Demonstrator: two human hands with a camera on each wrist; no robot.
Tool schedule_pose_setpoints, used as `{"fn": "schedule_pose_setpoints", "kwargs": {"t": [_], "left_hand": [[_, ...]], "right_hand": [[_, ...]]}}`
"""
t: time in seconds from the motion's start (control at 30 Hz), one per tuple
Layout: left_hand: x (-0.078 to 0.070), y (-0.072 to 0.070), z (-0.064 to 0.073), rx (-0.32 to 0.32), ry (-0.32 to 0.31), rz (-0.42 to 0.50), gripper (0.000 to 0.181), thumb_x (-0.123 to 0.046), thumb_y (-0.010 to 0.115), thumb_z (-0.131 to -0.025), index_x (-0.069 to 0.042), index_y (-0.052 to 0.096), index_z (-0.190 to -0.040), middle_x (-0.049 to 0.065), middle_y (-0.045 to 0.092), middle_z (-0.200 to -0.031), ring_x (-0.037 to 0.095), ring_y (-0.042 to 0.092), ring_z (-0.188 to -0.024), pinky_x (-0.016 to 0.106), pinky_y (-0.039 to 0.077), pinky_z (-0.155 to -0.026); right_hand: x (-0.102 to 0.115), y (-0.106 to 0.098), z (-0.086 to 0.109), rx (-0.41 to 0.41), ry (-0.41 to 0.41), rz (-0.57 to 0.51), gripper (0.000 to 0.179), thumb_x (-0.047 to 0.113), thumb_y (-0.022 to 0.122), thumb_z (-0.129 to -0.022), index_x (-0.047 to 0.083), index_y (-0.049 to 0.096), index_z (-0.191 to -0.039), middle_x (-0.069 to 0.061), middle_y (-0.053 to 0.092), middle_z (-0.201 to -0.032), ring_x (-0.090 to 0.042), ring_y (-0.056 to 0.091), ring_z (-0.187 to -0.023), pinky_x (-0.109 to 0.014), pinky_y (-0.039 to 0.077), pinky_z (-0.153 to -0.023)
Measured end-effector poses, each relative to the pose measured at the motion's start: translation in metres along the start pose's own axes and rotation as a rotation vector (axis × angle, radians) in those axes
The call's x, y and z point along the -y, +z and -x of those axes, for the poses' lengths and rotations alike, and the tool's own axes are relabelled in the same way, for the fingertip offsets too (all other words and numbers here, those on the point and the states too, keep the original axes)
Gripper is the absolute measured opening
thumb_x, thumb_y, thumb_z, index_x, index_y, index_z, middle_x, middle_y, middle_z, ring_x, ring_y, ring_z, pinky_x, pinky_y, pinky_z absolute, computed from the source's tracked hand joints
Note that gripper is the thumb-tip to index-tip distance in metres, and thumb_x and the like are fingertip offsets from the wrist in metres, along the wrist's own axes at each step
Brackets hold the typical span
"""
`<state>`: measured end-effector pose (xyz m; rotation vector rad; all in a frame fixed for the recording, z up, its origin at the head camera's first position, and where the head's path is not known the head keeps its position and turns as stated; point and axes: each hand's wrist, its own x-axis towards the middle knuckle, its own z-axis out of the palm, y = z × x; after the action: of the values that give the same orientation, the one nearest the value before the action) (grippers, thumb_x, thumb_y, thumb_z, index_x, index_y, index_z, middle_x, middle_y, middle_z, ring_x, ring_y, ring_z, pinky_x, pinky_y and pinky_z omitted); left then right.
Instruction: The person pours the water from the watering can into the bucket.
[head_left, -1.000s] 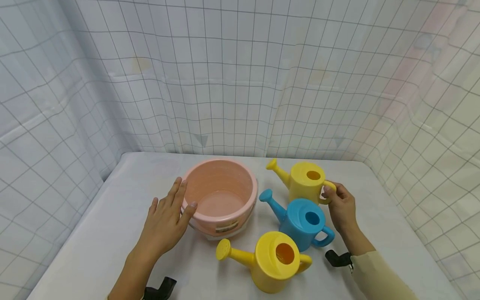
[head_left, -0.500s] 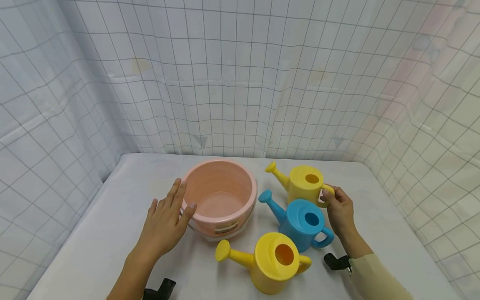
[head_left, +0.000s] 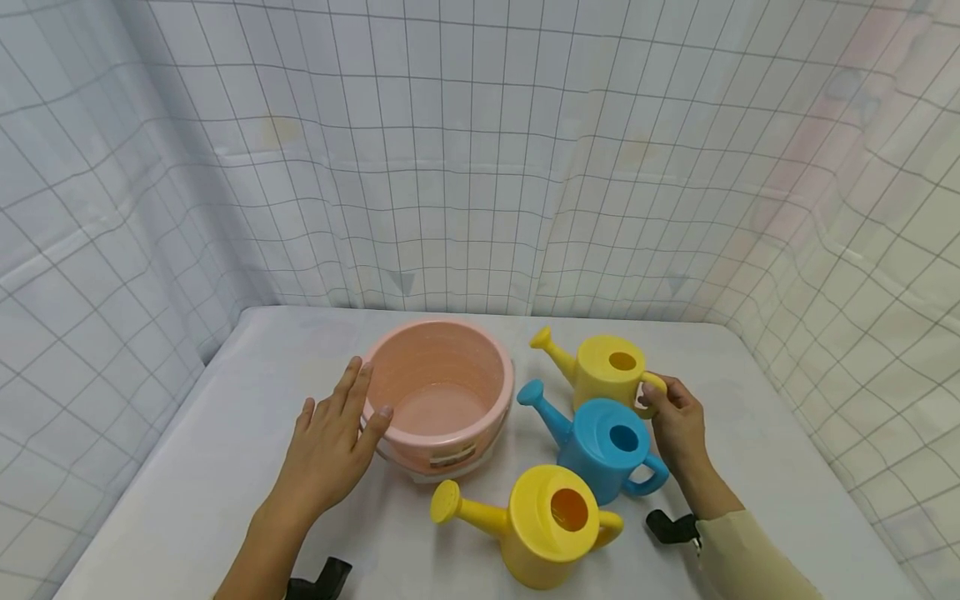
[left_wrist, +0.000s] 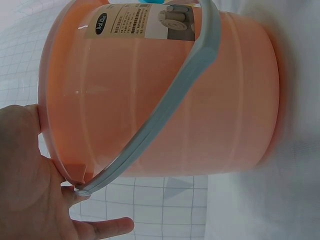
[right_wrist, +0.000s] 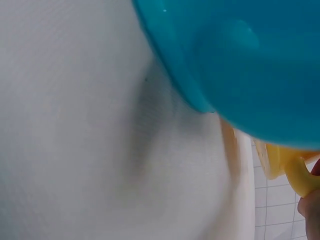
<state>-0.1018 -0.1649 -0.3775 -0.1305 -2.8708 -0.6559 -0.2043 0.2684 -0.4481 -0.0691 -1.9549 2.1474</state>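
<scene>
Fingers spread, my left hand (head_left: 330, 450) rests at the left rim of a pink bucket (head_left: 442, 358). In the left wrist view the bucket (left_wrist: 115, 105) shows its grey carrying handle (left_wrist: 155, 117) and a label (left_wrist: 142, 21), with my palm against the rim. My right hand (head_left: 681, 421) pinches the handle of the far yellow watering can (head_left: 609, 375), its spout pointing left. Just nearer stands a blue watering can (head_left: 600, 450), overlapping the yellow one's base in the head view. The right wrist view is mostly filled by the blue can (right_wrist: 260, 75), with the yellow can (right_wrist: 280, 157) behind.
A second yellow watering can (head_left: 543, 533) stands closest to me, spout towards the bucket. All of this is on a white-covered table (head_left: 262, 358). Grid-patterned white curtains (head_left: 480, 183) enclose the back and both sides.
My right hand has brought the far yellow watering can slightly down and towards me, closer to the blue one. My left hand and the bucket have stayed in place.
</scene>
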Motion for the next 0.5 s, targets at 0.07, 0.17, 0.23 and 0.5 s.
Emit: {"fn": "schedule_pose_setpoints", "kwargs": {"t": [0.07, 0.17, 0.23, 0.5], "left_hand": [[-0.0002, -0.0002, -0.0001, 0.002, -0.001, 0.001, 0.066, -0.054, 0.028, -0.099, -0.023, 0.006, -0.154, 0.000, 0.005, -0.161, 0.041, 0.035, -0.135, 0.067, 0.010, -0.110], [-0.0005, -0.0006, -0.0002, 0.005, -0.002, 0.000, 0.066, -0.054, 0.028, -0.099, -0.023, 0.006, -0.154, 0.001, 0.006, -0.161, 0.041, 0.035, -0.135, 0.067, 0.010, -0.110], [-0.0006, -0.0008, -0.0002, 0.007, -0.002, 0.000, 0.066, -0.054, 0.028, -0.099, -0.023, 0.006, -0.154, 0.001, 0.006, -0.161, 0.041, 0.035, -0.135, 0.067, 0.010, -0.110], [-0.0010, -0.0015, 0.0002, 0.013, -0.002, 0.006, 0.066, -0.054, 0.028, -0.099, -0.022, 0.006, -0.154, 0.000, 0.005, -0.161, 0.042, 0.034, -0.135, 0.067, 0.009, -0.110]], "right_hand": [[-0.0010, -0.0001, 0.0002, -0.003, 0.006, 0.002, 0.020, 0.020, 0.061, -0.092, 0.004, 0.063, -0.104, -0.001, 0.060, -0.096, -0.011, 0.056, -0.082, -0.020, 0.054, -0.079], [-0.0026, -0.0003, 0.0007, -0.005, 0.018, -0.003, 0.016, 0.019, 0.062, -0.092, 0.007, 0.064, -0.103, -0.002, 0.060, -0.097, -0.010, 0.057, -0.081, -0.021, 0.055, -0.079], [-0.0038, -0.0004, 0.0008, -0.006, 0.026, -0.013, 0.014, 0.018, 0.062, -0.092, 0.008, 0.064, -0.101, -0.003, 0.060, -0.098, -0.010, 0.057, -0.081, -0.023, 0.055, -0.079], [-0.0068, -0.0010, 0.0022, -0.019, 0.028, -0.020, 0.016, 0.018, 0.063, -0.091, 0.007, 0.065, -0.102, -0.005, 0.061, -0.099, -0.010, 0.058, -0.080, -0.024, 0.057, -0.076]]}}
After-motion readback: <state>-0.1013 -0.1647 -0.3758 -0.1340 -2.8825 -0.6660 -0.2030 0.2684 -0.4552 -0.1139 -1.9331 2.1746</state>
